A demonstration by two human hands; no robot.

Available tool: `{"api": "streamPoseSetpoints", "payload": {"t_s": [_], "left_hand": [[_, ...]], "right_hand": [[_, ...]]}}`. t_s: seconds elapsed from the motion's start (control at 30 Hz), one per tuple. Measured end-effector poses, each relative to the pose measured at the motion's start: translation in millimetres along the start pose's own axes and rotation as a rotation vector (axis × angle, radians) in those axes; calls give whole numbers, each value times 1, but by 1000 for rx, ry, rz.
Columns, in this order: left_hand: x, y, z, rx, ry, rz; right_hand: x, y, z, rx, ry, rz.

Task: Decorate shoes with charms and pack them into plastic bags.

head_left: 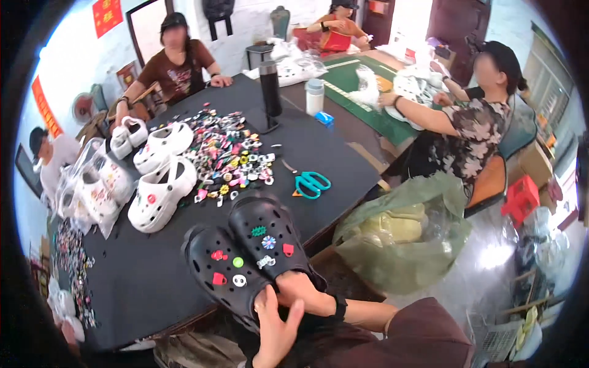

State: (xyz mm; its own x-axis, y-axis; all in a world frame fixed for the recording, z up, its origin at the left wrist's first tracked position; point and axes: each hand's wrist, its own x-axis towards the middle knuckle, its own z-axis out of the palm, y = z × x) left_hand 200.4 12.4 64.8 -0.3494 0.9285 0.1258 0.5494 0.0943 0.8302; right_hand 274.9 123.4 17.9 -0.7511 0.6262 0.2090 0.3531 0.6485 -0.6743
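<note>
A pair of black clogs with holes and colourful charms tilts up at the table's near edge. My left hand (pixel 275 326) is at the heel opening of the left clog (pixel 211 245), its fingers partly hidden inside and the thumb outside. Reaching in from the right with a dark wristband, my right hand (pixel 305 293) grips the right clog (pixel 261 214), its fingers down in the opening. Red, green and white charms sit on the left clog; on the right one are a green charm, a blue-white flower, a red one and a white bow-like one.
A heap of small charms (pixel 230 150) covers the black table (pixel 141 282). White clogs (pixel 161 195), teal scissors (pixel 311 185), a black tumbler (pixel 270 89) and a white bottle (pixel 315 95) stand around it. A green sack (pixel 405 233) is on the right. Several co-workers sit around the tables.
</note>
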Motion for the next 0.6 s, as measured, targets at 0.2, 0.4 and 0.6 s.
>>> {"api": "streamPoseSetpoints", "payload": {"t_s": [0.2,0.4,0.6], "left_hand": [[9,85,-92,-602,-778,76],[57,-69,-112,227,344,-27],[70,-174,-109,747,557,11]], "right_hand": [[-31,8,-77,-126,196,334],[-36,63,-190,-173,525,537],[-20,175,-290,-241,411,707]]}}
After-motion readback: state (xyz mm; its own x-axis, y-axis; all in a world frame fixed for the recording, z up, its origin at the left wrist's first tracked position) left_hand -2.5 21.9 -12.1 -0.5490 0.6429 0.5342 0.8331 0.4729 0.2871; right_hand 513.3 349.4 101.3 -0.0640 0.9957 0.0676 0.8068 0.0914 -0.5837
